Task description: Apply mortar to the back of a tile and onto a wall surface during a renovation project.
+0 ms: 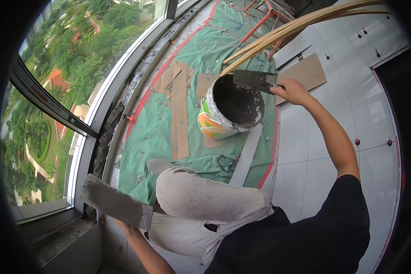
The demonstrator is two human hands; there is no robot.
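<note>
A tall window (55, 96) is filling the view from nine to eleven o'clock, and a pale tiled floor (326, 125) is spreading from two to four. A green cloth (148, 132) is covering the ground between them, and a bucket (210, 122) is standing on it, just off centre toward one o'clock, its mouth facing up and dark grey paste coating its inside. At eight o'clock a paste-coated board (116, 203) is hanging above the person's lap, its long axis running from ten to four. A trowel (255, 81) is overlapping the bucket's far rim, its blade lying nearly nine to three; whether metal and rim are touching, I cannot tell. The right hand (291, 91) is gripping the trowel, its fingers closing round the handle end. From these fingers the bucket is sitting close by, toward nine o'clock, so this hand is being the nearer one. The left hand (125, 228) is holding the board along its lower edge, its fingers mostly hiding beneath; from there the bucket is lying well apart, between one and two o'clock.
</note>
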